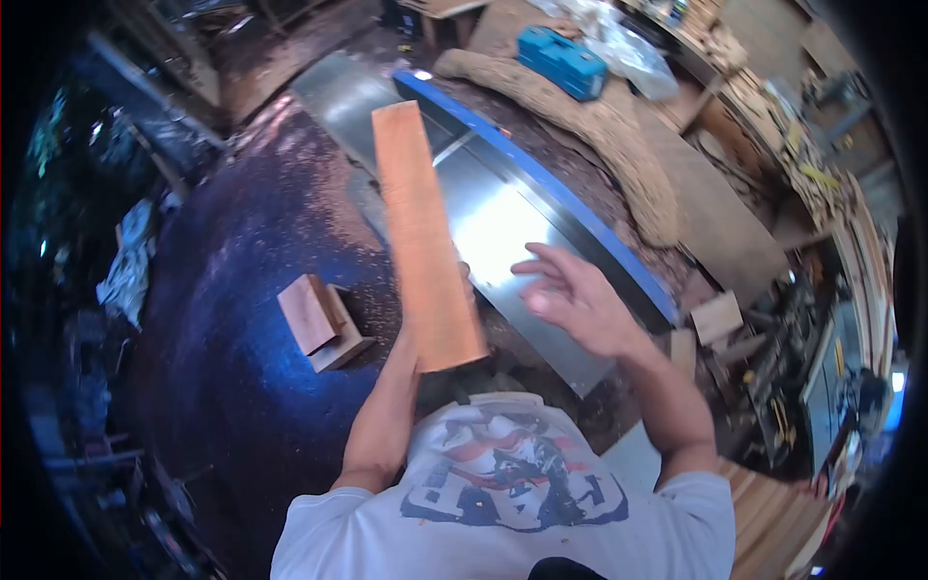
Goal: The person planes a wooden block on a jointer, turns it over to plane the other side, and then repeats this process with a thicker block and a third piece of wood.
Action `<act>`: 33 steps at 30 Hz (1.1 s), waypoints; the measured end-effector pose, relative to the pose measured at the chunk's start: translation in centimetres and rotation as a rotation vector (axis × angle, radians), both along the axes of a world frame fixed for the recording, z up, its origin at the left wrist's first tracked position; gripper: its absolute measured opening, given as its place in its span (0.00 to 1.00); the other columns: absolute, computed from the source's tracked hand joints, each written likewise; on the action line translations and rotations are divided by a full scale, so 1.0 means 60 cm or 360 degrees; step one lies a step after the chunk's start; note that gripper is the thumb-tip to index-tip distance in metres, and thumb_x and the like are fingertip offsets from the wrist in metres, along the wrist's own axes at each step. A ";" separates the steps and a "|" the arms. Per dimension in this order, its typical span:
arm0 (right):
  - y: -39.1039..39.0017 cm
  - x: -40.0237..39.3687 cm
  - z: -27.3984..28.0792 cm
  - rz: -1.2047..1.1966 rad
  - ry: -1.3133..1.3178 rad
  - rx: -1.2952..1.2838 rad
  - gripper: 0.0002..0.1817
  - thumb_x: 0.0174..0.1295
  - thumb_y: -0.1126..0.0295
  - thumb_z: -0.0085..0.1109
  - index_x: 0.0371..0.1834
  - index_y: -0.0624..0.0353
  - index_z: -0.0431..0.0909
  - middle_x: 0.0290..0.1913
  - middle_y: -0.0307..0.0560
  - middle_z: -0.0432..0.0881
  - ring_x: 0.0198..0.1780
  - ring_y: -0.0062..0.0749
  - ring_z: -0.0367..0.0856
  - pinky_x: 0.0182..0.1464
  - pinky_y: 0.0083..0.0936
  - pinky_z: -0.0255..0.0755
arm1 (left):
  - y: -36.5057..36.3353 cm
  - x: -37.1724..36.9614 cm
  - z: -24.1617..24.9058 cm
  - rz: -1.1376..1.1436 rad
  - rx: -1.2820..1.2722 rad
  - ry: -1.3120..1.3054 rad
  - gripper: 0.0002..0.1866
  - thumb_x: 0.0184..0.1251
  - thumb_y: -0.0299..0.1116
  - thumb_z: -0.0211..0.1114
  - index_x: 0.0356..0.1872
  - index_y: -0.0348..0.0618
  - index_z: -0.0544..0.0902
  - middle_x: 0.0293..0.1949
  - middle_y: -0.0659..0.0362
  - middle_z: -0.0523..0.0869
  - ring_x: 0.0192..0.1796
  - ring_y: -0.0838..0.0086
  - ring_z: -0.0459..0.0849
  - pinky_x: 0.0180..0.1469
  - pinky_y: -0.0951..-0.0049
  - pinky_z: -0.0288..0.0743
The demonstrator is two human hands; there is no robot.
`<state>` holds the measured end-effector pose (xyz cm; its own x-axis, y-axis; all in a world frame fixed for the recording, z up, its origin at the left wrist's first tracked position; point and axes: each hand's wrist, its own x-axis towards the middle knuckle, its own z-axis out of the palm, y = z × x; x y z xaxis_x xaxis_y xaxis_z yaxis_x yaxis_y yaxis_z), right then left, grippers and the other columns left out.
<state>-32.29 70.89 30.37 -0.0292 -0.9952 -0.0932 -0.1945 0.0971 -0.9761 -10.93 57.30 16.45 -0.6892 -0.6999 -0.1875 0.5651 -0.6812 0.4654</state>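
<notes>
A long reddish-brown wooden board (421, 232) stretches away from me over the steel machine table (503, 227). My left hand is hidden beneath the board's near end and holds it up from below; only the left forearm shows. My right hand (570, 295) hovers to the right of the board, fingers spread and slightly blurred, holding nothing. It is above the shiny table surface, next to the blue fence (541, 179) along the table's right side.
A small wooden block jig (321, 324) lies on the sawdust-strewn floor to the left. A teal tool case (564, 62) and a rough log slab (599, 135) sit beyond the fence. Stacked timber and scrap (822, 184) crowd the right side.
</notes>
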 end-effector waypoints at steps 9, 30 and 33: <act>-0.066 -0.124 -0.047 -0.0263 0.1290 0.0332 0.44 0.50 0.52 0.75 0.67 0.70 0.74 0.49 0.73 0.89 0.53 0.68 0.89 0.62 0.52 0.80 | 0.060 -0.170 -0.096 -0.0140 -0.0719 -0.1382 0.47 0.83 0.60 0.58 0.85 0.32 0.55 0.76 0.41 0.74 0.72 0.55 0.79 0.74 0.57 0.75; -0.279 -0.140 -0.129 -0.0229 0.1647 0.0260 0.47 0.57 0.63 0.68 0.82 0.63 0.63 0.61 0.70 0.86 0.58 0.66 0.88 0.61 0.54 0.81 | -0.098 -0.320 -0.069 0.0244 -0.0620 -0.0996 0.60 0.70 0.50 0.76 0.81 0.13 0.47 0.75 0.26 0.70 0.76 0.48 0.77 0.76 0.61 0.73; -0.303 -0.147 -0.142 -0.0122 0.1662 0.0168 0.50 0.57 0.63 0.67 0.85 0.63 0.57 0.63 0.70 0.83 0.55 0.69 0.88 0.61 0.58 0.80 | -0.125 -0.298 -0.041 0.0217 -0.0526 -0.0824 0.57 0.71 0.44 0.77 0.81 0.13 0.48 0.69 0.31 0.79 0.70 0.55 0.83 0.70 0.66 0.79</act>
